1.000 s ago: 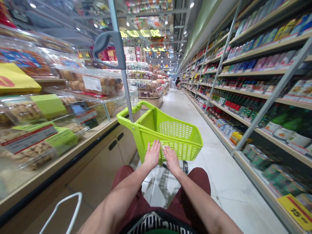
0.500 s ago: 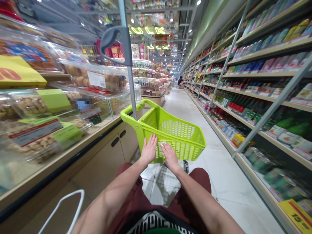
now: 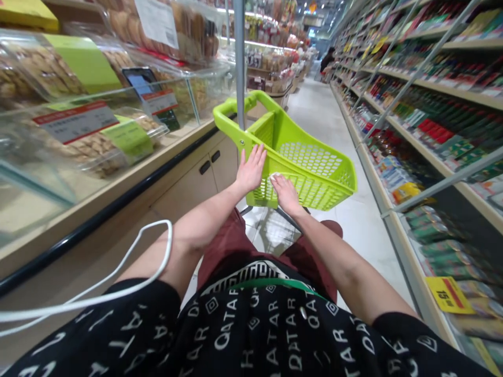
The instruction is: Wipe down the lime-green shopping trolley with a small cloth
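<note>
A lime-green plastic shopping cart (image 3: pixel 314 179) with a perforated basket stands right in front of me. Flat against its near side, by the upper corner, lies my left hand (image 3: pixel 251 168) with the fingers stretched out and nothing in it. Lower and to the right, my right hand (image 3: pixel 286 193) presses a small white wipe (image 3: pixel 274 177) to the same side. Most of the wipe is hidden under the fingers. A grey pole (image 3: pixel 240 63) rises from the cart's handle end.
On the left, a glass-edged counter holds packed biscuits (image 3: pixel 176 31) and a phone (image 3: pixel 139 81). Shelves (image 3: pixel 412 78) of goods line the right side. A white cord (image 3: pixel 157 272) loops by my left arm. Farther down the aisle is a person (image 3: pixel 327 60).
The view has tipped downward, so the cart and hands appear higher and more of my shirt shows. Both hands stay on the cart's side, the right one still with the wipe.
</note>
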Action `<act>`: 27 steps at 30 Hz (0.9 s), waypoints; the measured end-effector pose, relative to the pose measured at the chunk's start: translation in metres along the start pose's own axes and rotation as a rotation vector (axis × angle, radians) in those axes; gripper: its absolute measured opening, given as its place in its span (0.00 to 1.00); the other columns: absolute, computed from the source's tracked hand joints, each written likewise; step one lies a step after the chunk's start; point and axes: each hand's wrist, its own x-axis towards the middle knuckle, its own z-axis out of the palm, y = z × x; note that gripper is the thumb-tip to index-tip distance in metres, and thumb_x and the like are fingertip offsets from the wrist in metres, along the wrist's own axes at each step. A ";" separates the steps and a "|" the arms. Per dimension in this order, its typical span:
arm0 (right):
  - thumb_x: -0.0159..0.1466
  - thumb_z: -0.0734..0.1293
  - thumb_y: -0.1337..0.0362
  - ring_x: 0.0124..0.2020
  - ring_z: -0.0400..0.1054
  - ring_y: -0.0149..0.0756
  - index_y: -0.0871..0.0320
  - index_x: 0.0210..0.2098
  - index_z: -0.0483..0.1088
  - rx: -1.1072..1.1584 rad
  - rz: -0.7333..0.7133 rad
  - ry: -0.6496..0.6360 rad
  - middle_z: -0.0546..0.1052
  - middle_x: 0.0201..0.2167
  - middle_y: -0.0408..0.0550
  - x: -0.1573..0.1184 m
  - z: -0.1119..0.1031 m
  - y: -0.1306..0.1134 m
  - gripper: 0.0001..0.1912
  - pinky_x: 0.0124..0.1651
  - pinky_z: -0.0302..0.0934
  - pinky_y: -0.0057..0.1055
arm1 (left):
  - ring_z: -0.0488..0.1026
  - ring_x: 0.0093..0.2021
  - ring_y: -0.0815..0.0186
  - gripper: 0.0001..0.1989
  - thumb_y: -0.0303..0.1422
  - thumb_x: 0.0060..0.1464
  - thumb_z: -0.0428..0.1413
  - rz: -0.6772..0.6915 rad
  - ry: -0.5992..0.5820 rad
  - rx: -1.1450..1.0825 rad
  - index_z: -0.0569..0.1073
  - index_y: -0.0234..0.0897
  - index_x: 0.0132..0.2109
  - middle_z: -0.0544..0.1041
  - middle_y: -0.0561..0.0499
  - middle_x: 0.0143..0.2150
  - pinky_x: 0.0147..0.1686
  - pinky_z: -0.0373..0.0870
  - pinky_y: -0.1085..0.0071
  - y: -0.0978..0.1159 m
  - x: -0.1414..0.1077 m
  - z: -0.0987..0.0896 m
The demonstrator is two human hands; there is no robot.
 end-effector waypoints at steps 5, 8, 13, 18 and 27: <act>0.60 0.51 0.76 0.64 0.38 0.36 0.59 0.60 0.52 -0.013 -0.032 0.206 0.53 0.62 0.48 0.032 -0.021 -0.011 0.28 0.62 0.39 0.43 | 0.29 0.65 0.60 0.34 0.25 0.50 0.42 -0.003 0.051 -0.019 0.41 0.26 0.63 0.37 0.42 0.67 0.59 0.23 0.50 -0.006 0.000 -0.003; 0.60 0.51 0.76 0.64 0.38 0.36 0.60 0.59 0.53 -0.021 -0.026 0.246 0.53 0.62 0.50 0.048 -0.025 -0.017 0.27 0.62 0.40 0.44 | 0.31 0.65 0.60 0.34 0.24 0.49 0.42 -0.012 0.080 -0.005 0.42 0.27 0.63 0.38 0.43 0.67 0.60 0.25 0.50 -0.008 0.000 -0.010; 0.60 0.51 0.76 0.60 0.50 0.39 0.58 0.56 0.59 -0.045 -0.066 0.001 0.62 0.57 0.53 0.033 -0.005 -0.022 0.26 0.57 0.50 0.46 | 0.33 0.65 0.58 0.35 0.27 0.48 0.44 -0.034 0.097 0.044 0.44 0.26 0.63 0.40 0.41 0.66 0.60 0.29 0.50 -0.019 -0.003 -0.024; 0.57 0.53 0.78 0.62 0.46 0.38 0.57 0.59 0.54 -0.056 -0.098 0.194 0.57 0.60 0.50 0.031 -0.019 -0.015 0.30 0.59 0.48 0.43 | 0.33 0.65 0.57 0.38 0.28 0.45 0.46 -0.147 0.155 0.049 0.43 0.26 0.63 0.38 0.41 0.66 0.60 0.32 0.50 -0.038 0.009 -0.038; 0.54 0.52 0.80 0.62 0.47 0.38 0.59 0.60 0.53 -0.119 0.087 0.282 0.56 0.60 0.52 0.052 -0.029 0.013 0.34 0.58 0.49 0.41 | 0.37 0.65 0.55 0.39 0.29 0.45 0.48 -0.210 0.160 0.071 0.43 0.26 0.63 0.46 0.39 0.65 0.60 0.32 0.48 -0.061 0.028 -0.050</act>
